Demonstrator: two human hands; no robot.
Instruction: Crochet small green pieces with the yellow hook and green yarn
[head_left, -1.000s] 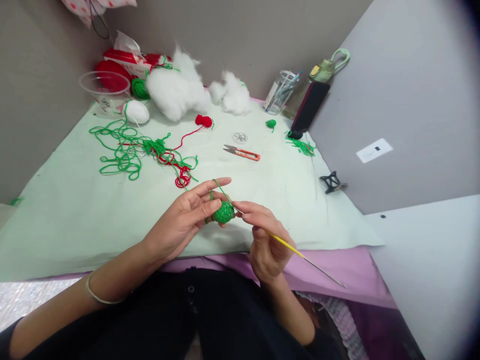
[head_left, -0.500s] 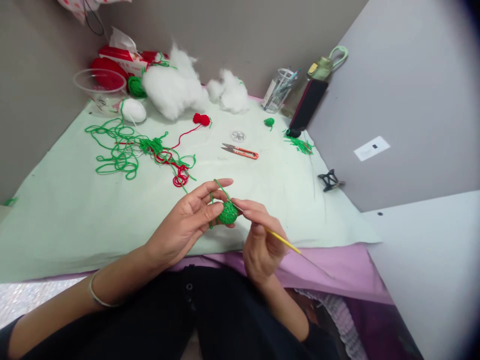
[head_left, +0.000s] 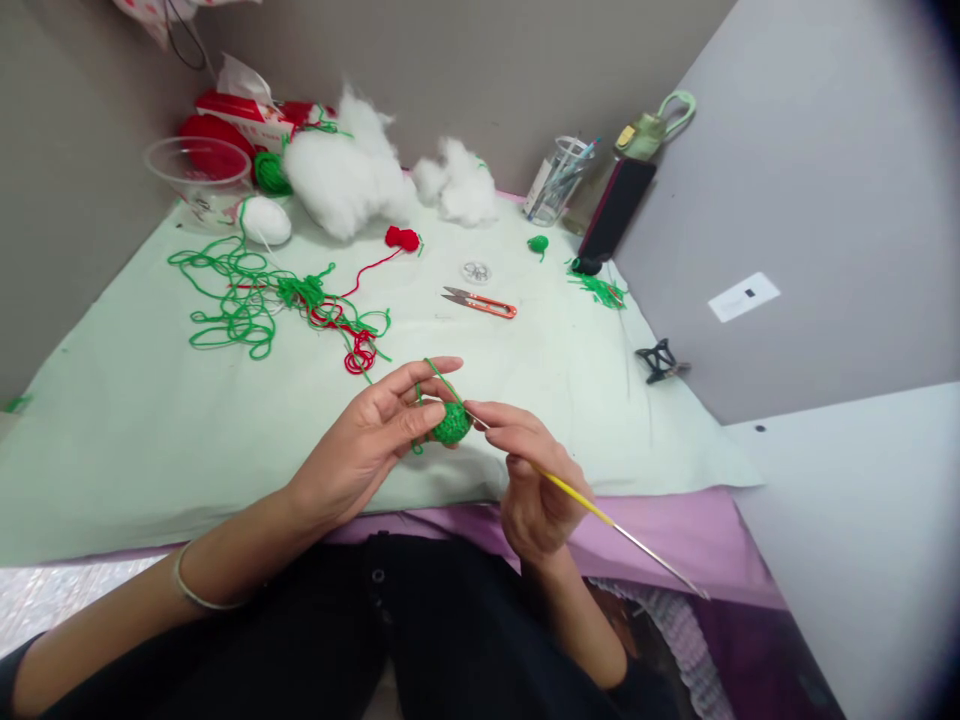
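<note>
A small round green crochet piece (head_left: 452, 424) is pinched between the thumb and fingers of my left hand (head_left: 375, 430), near the table's front edge. Green yarn runs over that hand's raised index finger and down to the piece. My right hand (head_left: 540, 480) grips a crochet hook with a yellow handle (head_left: 576, 495). The hook's thin front end reaches the upper right side of the piece; its tip is too small to make out. The hook's metal rear end points down and right. Tangled green yarn (head_left: 240, 300) lies at the left, mixed with red strands.
Orange-handled snips (head_left: 484, 304) lie beyond my hands, near a small round dish (head_left: 476, 272). White stuffing (head_left: 341, 180), a clear tub (head_left: 202, 190) and a tissue box (head_left: 247, 118) stand at the back. A pen cup (head_left: 556, 185) and a black stand (head_left: 660, 361) are at the right.
My right hand has shifted slightly right and down with the hook, whose rear end now extends farther out. The green piece and my left hand have moved a little left.
</note>
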